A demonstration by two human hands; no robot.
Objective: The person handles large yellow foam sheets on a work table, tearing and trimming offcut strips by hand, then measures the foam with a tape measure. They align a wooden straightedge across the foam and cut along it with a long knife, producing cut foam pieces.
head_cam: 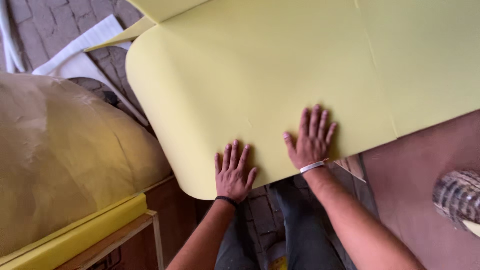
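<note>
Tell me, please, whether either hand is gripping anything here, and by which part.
Nothing is gripped. The left hand and right hand lie flat, fingers spread, palms down on the yellow foam sheet, near its front edge.

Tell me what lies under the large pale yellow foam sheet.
Both hands, left and right, press flat on the pale yellow foam sheet. Its near edge overhangs brick paving and the person's dark trousers. Whatever supports it further in is covered.
</note>
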